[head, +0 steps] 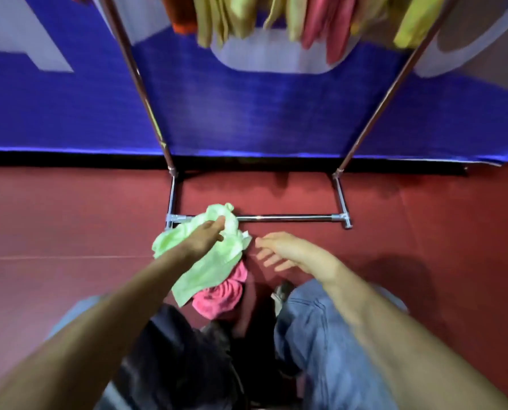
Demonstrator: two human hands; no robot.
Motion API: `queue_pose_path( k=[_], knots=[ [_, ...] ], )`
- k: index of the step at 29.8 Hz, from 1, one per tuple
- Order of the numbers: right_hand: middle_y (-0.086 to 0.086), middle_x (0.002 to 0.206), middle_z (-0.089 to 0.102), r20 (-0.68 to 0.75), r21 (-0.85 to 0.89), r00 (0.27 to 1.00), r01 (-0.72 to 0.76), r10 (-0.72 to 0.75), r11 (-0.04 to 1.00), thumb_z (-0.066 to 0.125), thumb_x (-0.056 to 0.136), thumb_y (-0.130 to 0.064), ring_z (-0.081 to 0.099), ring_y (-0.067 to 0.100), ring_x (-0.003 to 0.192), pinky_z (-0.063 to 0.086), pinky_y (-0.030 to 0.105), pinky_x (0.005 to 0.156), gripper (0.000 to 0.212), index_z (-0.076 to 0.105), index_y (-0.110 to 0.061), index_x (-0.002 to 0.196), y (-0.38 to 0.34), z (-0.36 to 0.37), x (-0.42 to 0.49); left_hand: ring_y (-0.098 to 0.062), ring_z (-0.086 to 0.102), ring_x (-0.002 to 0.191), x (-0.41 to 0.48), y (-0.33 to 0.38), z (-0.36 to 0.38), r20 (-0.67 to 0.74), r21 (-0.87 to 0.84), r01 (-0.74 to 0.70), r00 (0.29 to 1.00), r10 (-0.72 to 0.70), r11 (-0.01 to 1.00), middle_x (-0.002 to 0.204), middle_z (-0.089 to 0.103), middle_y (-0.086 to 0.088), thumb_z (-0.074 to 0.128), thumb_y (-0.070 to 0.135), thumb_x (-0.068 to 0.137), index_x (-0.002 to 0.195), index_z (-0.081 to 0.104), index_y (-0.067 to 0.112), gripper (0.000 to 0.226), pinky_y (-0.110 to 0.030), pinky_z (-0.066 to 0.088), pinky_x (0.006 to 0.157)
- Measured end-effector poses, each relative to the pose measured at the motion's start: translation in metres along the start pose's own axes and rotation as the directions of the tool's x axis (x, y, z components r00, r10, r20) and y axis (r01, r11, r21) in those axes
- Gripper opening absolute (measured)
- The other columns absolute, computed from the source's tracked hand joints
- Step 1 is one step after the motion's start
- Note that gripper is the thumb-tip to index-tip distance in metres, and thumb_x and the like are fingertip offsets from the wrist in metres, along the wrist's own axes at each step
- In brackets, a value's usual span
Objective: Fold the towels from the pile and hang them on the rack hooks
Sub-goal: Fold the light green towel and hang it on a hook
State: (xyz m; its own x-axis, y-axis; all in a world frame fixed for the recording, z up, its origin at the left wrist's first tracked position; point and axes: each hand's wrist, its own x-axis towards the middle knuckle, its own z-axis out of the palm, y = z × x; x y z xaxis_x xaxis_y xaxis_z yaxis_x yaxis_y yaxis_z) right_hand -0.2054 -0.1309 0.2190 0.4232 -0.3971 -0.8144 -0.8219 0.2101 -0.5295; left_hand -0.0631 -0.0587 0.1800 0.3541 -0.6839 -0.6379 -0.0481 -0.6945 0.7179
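I grip a crumpled light-green towel (pixel 208 270) in my left hand (pixel 208 235) at frame centre. Its lower end overlaps a bunched pink towel (pixel 220 297). Orange, yellow and pink hanging towels (pixel 314 22) line the chrome rack (pixel 288 217) at the top edge.

Left hand (pixel 206 233) grips a green towel (pixel 208 267); right hand (pixel 288 253) hovers beside, fingers (pixel 266 255) spread.

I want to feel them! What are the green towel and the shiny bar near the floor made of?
The green towel looks like soft, fuzzy cloth, maybe microfibre or terry: it crumples and droops where the left hand grips it. The rack's bottom bar looks like polished metal, probably chromed steel: it is straight, silvery and shows bright glints.
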Motion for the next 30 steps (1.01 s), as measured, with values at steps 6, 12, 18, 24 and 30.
queue_pose_path(
  k=[6,12,18,24,30],
  knots=[
    [0.005,0.097,0.055,0.022,0.000,0.990,0.138,-0.138,0.990,0.037,0.094,-0.030,0.051,0.018,0.081,0.039,0.027,0.069,0.016,0.047,-0.019,0.101,-0.028,0.003,0.050,-0.025,0.046,0.106,0.059,-0.088,-0.004,-0.172,0.008,0.222,0.961,-0.218,0.975,0.115,0.049,-0.013,0.038,0.034,0.095,0.135,0.032,0.001,0.052,-0.029,0.033,0.089],
    [0.021,0.104,0.060,0.008,-0.021,0.997,0.078,-0.078,0.997,0.029,0.096,-0.033,0.048,0.016,0.063,0.034,0.023,0.059,0.042,0.053,-0.005,0.113,-0.019,0.004,0.107,-0.038,0.027,0.136,0.124,-0.146,0.004,-0.314,-0.121,0.435,0.836,-0.450,0.892,0.147,0.028,-0.025,0.040,0.038,0.093,0.141,0.021,0.003,0.062,-0.040,0.022,0.113],
    [0.006,0.077,0.061,0.093,0.100,0.994,0.050,-0.060,0.994,0.015,0.093,-0.049,0.054,0.017,0.061,0.041,0.024,0.061,0.056,0.058,-0.014,0.092,-0.016,0.025,0.121,-0.039,0.028,0.134,0.167,-0.201,0.002,-0.455,-0.269,0.441,0.725,-0.517,0.856,0.145,0.028,-0.026,0.048,0.034,0.091,0.139,0.024,-0.002,0.065,-0.040,0.025,0.109],
    [0.000,0.068,0.060,0.162,0.174,0.980,0.085,-0.114,0.981,0.015,0.094,-0.047,0.056,0.015,0.060,0.043,0.027,0.063,0.049,0.053,-0.025,0.072,-0.018,0.022,0.133,-0.041,0.028,0.134,0.197,-0.248,0.020,-0.390,-0.363,0.474,0.705,-0.592,0.802,0.147,0.023,-0.026,0.054,0.041,0.086,0.142,0.014,0.003,0.078,-0.046,0.024,0.113],
    [0.001,0.068,0.058,0.191,0.194,0.982,-0.029,-0.009,0.981,0.015,0.093,-0.046,0.054,0.014,0.059,0.042,0.024,0.060,0.048,0.052,-0.022,0.074,-0.008,0.014,0.138,-0.029,0.035,0.134,0.207,-0.267,0.024,-0.382,-0.557,0.271,0.756,-0.532,0.785,0.144,0.035,-0.016,0.060,0.015,0.085,0.140,0.019,0.002,0.070,-0.027,0.029,0.107]
  ],
)
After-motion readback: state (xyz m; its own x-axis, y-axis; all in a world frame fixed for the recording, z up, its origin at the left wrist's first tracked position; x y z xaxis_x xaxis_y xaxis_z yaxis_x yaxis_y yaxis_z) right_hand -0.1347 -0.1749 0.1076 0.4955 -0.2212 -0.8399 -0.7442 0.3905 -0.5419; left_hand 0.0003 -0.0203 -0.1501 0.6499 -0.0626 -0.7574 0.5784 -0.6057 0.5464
